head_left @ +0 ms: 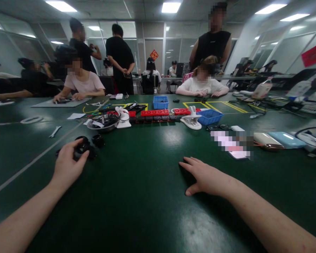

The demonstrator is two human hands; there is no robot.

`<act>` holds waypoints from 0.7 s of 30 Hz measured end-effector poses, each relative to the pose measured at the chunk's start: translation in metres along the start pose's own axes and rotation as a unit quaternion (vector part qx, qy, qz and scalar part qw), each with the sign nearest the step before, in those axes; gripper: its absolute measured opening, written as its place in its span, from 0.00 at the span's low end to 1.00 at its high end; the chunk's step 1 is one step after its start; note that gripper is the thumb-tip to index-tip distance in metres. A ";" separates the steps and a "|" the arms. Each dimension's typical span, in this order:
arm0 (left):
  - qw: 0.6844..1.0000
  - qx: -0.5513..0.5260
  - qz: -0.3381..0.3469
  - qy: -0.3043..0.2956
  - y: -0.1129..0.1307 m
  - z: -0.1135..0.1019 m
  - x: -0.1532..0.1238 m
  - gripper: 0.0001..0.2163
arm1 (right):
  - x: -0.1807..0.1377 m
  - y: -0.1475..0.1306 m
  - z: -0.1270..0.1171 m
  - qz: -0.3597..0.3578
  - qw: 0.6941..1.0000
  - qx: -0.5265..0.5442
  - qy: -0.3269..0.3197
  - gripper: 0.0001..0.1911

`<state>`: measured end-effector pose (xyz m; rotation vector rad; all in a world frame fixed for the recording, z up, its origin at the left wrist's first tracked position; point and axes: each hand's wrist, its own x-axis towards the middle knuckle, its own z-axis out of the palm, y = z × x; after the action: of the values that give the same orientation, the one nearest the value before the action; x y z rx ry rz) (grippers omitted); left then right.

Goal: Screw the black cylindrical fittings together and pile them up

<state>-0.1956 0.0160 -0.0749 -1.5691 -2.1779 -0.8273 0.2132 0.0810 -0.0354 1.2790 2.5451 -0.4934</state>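
Note:
On the left side of the green table (137, 182), my left hand (70, 160) curls its thumb and fingers around a glossy black rounded part (82, 144). What kind of part it is, I cannot make out. More dark pieces lie against it, partly covered by my fingers. Just to the right sits another small black rounded part (98, 140), apart from my hand. My right hand (202, 175) rests palm down on the table with fingers stretched out and thumb apart, holding nothing. Nearest to it is a phone-like item (238, 154), largely blurred out.
Ahead lie red power strips (155, 112), a metal bowl (102, 124) of black parts, white clamp bases (191, 119) and blue bins (210, 116). A wrench (55, 131) is at left; a light blue case (287, 139) is at right. Two people sit across the table.

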 end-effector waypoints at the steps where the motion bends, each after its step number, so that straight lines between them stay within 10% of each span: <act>1: 1.000 0.005 0.005 0.004 -0.002 0.002 0.001 0.22 | 0.000 0.000 0.000 0.000 1.000 0.000 0.001 0.50; 21: 0.981 0.162 0.059 -0.085 -0.012 0.002 0.004 0.21 | 0.003 0.000 0.003 0.002 1.000 -0.009 -0.004 0.50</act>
<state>-0.2079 0.0174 -0.0772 -1.6274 -2.1723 -0.2913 0.2123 0.0817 -0.0396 1.2731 2.5340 -0.4730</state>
